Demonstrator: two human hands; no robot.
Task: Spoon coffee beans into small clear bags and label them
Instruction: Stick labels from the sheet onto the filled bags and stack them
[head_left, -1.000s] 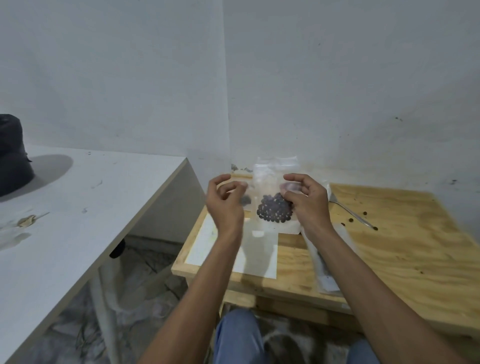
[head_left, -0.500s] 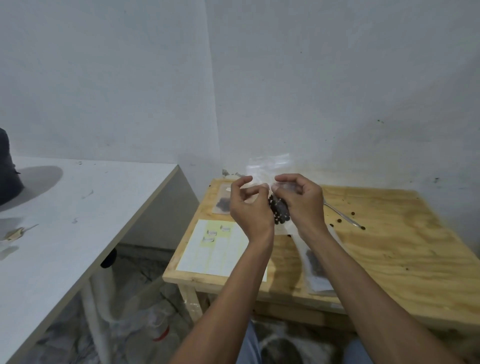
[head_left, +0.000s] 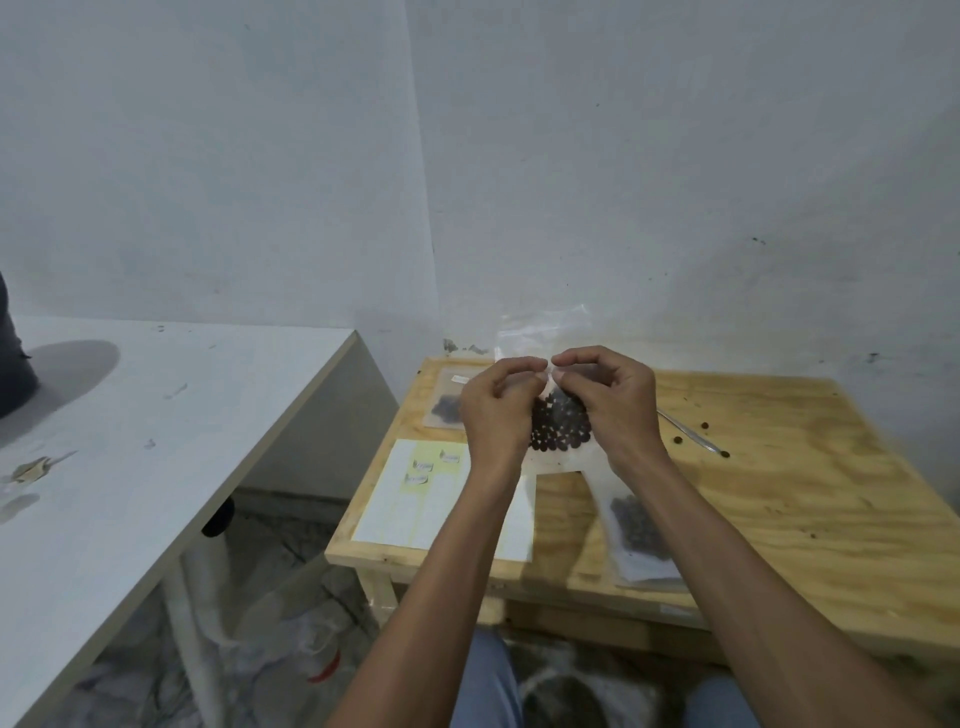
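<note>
Above the wooden table (head_left: 779, 499) I hold up a small clear bag (head_left: 545, 332) with dark coffee beans (head_left: 561, 428) in its lower half. My left hand (head_left: 498, 410) and my right hand (head_left: 613, 405) pinch the bag near its upper part, their fingertips almost touching. A sheet of labels (head_left: 415, 499) lies on the table's left side, partly under my left forearm. Two filled bags lie flat: one at the back left (head_left: 447, 400), one near the front (head_left: 634, 525). A metal spoon (head_left: 691, 431) lies to the right of my hands.
Several loose beans (head_left: 704, 427) are scattered by the spoon. A white table (head_left: 130, 441) stands to the left, with a dark object (head_left: 13, 364) at its far edge. The room's corner walls rise right behind the wooden table.
My hands have come closer together on the bag, until the fingertips nearly meet. The view has shifted right, and the label sheet now shows beside my left forearm.
</note>
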